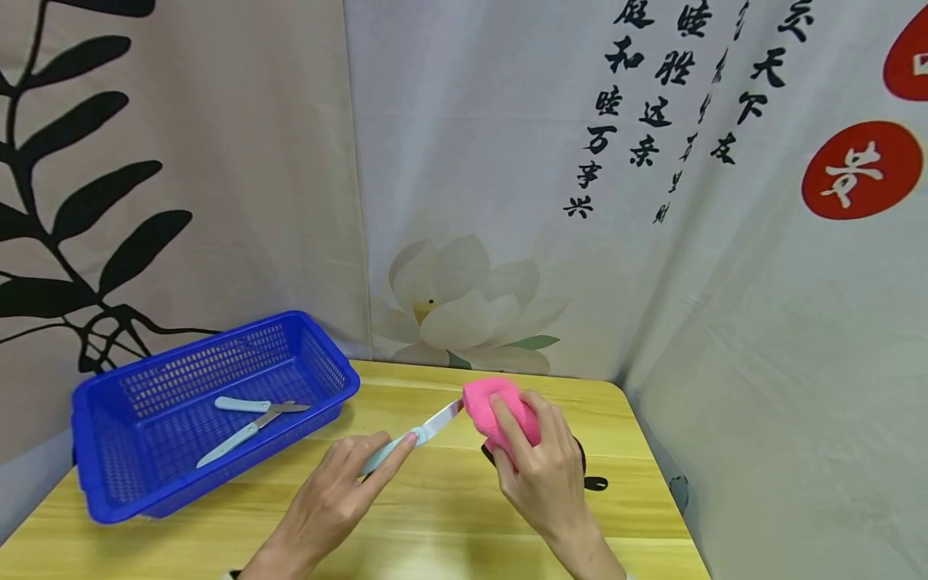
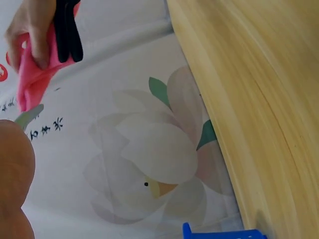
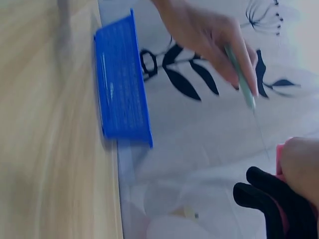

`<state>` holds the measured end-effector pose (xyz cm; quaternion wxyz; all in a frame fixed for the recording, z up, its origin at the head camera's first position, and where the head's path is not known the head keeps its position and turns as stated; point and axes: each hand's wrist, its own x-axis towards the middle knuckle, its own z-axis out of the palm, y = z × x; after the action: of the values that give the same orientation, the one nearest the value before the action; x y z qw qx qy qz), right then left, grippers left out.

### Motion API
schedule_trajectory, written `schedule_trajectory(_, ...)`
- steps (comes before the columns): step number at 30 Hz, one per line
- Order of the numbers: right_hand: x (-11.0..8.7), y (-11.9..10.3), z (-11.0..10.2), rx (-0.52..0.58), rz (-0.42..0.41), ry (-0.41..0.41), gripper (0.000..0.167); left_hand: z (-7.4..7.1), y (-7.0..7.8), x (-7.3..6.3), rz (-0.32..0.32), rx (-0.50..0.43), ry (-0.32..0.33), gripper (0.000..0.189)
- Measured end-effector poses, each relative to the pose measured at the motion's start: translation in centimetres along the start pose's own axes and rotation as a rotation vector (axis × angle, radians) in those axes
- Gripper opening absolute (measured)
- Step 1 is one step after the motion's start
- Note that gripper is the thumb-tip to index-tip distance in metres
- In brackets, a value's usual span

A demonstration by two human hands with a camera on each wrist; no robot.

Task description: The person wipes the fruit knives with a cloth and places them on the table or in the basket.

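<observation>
In the head view my left hand [image 1: 329, 495] grips the pale blue handle of a small knife [image 1: 387, 453], its blade slanting up to the right. My right hand [image 1: 540, 471] holds a bunched pink cloth [image 1: 500, 403] at the knife's tip. The cloth hides the very end of the blade. A black strap [image 1: 596, 483] shows beside and under the right hand; in the left wrist view, black strips [image 2: 67, 35] hang by the cloth. The right wrist view shows the left fingers curled round the knife handle [image 3: 240, 74].
On the left of the wooden table [image 1: 420, 524] stands a blue mesh basket [image 1: 152, 443]. Two light-handled knives lie crossed inside it, one handle [image 1: 242, 404] above the other [image 1: 228, 447]. A printed curtain [image 1: 464, 161] hangs behind and at the right.
</observation>
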<state>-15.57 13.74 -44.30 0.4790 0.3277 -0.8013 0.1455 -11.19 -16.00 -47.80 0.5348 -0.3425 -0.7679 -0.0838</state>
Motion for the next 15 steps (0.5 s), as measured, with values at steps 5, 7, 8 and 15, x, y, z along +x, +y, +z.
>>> schedule_trajectory(5,0.3,-2.5,0.3,0.025,-0.121,0.048,0.036,0.1,0.2,-0.1,0.001,-0.004,-0.017,0.043)
schedule_trajectory(7,0.4,-3.3,0.5,0.03,-0.153,0.047,0.036,0.1,0.3,0.0,0.008,-0.01,-0.013,0.043)
schedule_trajectory(8,0.3,-3.6,0.6,0.033,-0.162,0.046,0.037,0.1,0.3,0.0,0.01,-0.015,-0.01,0.043)
schedule_trajectory(15,0.3,-4.3,0.8,0.029,-0.155,0.036,0.038,0.1,0.4,0.2,0.037,-0.016,0.041,0.041)
